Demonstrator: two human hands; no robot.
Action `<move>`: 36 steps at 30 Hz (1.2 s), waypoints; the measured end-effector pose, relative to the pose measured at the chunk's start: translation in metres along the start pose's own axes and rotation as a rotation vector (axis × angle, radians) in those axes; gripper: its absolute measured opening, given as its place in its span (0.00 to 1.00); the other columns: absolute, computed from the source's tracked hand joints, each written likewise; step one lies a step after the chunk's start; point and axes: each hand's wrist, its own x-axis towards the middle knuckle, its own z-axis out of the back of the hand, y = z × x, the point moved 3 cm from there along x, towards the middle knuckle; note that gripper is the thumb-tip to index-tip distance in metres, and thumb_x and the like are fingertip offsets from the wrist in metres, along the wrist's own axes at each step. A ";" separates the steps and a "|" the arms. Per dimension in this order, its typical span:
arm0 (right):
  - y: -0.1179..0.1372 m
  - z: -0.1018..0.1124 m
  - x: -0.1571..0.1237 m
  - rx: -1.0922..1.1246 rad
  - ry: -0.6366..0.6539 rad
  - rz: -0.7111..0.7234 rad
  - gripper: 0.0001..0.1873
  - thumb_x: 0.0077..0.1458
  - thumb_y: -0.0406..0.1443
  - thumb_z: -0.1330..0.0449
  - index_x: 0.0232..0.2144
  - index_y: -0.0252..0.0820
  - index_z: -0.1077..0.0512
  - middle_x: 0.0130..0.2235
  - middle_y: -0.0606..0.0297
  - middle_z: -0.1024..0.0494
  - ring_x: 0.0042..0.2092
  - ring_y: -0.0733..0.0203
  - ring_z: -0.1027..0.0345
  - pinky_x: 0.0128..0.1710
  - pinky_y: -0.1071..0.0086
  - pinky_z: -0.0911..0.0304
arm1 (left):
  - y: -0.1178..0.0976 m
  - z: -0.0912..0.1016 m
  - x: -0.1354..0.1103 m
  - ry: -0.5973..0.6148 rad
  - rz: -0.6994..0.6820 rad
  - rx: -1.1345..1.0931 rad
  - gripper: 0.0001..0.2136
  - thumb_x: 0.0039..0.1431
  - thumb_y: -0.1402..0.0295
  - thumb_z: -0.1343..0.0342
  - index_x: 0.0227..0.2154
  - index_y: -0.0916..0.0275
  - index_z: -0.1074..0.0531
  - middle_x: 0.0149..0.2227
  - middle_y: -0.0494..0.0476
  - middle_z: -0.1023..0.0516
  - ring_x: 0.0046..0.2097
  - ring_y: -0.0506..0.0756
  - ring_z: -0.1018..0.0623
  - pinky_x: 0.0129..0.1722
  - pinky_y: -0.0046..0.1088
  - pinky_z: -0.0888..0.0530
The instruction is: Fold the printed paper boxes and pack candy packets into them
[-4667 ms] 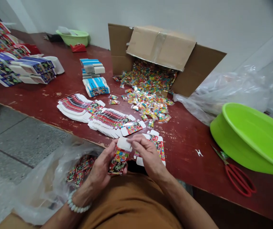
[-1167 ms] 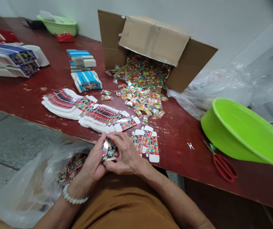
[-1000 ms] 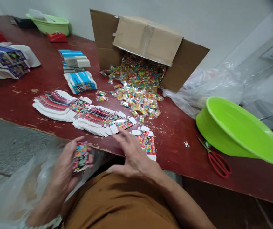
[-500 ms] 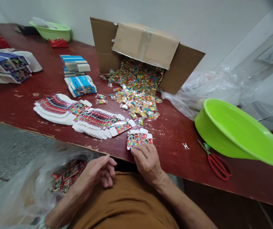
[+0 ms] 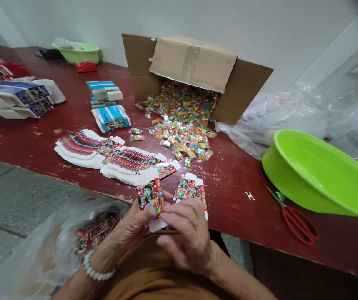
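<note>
A small red and black printed candy box [image 5: 150,195] is held upright in my left hand [image 5: 131,227], thumb across its front. A white flap sticks out at its lower end. My right hand [image 5: 191,233] is just to the right, its fingers stretched towards the box and its thumb apart; its fingertips are at the box's lower edge. Beyond my right hand, a few more candy boxes [image 5: 185,187] lie at the table edge, partly covered by it. Fanned rows of flattened boxes [image 5: 131,160] lie further left. Wrapped candies [image 5: 186,139] spill from a cardboard carton [image 5: 194,60].
Red-handled scissors [image 5: 300,225] and a tilted green basin [image 5: 319,166] are at the right. Blue boxes [image 5: 111,118] and purple boxes [image 5: 25,98] are stacked on the left. Below the table's front edge, a clear plastic bag [image 5: 50,241] holds several printed boxes.
My left hand, empty before, has come up to the table edge and now holds a candy box. My right hand has drawn back from the small pile towards it. The view has shifted slightly.
</note>
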 end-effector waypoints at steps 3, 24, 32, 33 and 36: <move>-0.016 0.005 0.011 0.114 -0.051 -0.246 0.19 0.65 0.37 0.41 0.57 0.43 0.33 0.49 0.56 0.20 0.50 0.55 0.27 0.49 0.59 0.33 | -0.005 -0.004 -0.001 0.011 -0.018 0.178 0.21 0.42 0.57 0.24 0.37 0.62 0.19 0.28 0.53 0.19 0.29 0.53 0.21 0.32 0.26 0.25; -0.058 -0.031 0.007 0.743 -0.105 -0.977 0.20 0.53 0.40 0.32 0.48 0.44 0.27 0.34 0.66 0.20 0.36 0.62 0.28 0.39 0.68 0.33 | -0.011 -0.003 -0.001 -0.328 -0.431 0.482 0.29 0.48 0.63 0.27 0.52 0.52 0.33 0.37 0.51 0.16 0.38 0.56 0.16 0.40 0.31 0.20; -0.068 -0.035 0.011 0.856 0.070 -1.034 0.15 0.51 0.46 0.30 0.28 0.41 0.25 0.26 0.69 0.26 0.29 0.66 0.35 0.32 0.71 0.36 | -0.028 0.000 0.002 -0.370 -0.362 0.662 0.11 0.50 0.59 0.30 0.34 0.57 0.20 0.34 0.53 0.17 0.36 0.57 0.20 0.38 0.31 0.22; -0.070 -0.036 0.012 0.903 0.078 -1.059 0.16 0.48 0.46 0.28 0.31 0.41 0.25 0.27 0.70 0.25 0.28 0.66 0.34 0.31 0.72 0.36 | -0.029 0.000 0.002 -0.359 -0.374 0.677 0.10 0.51 0.60 0.30 0.33 0.57 0.20 0.33 0.53 0.17 0.36 0.57 0.20 0.38 0.31 0.23; -0.074 -0.037 0.016 0.971 0.139 -1.023 0.20 0.45 0.45 0.27 0.39 0.43 0.23 0.31 0.69 0.22 0.31 0.65 0.31 0.33 0.71 0.33 | -0.026 0.000 0.005 -0.311 -0.388 0.689 0.08 0.53 0.61 0.31 0.32 0.58 0.22 0.32 0.52 0.18 0.35 0.55 0.21 0.37 0.29 0.23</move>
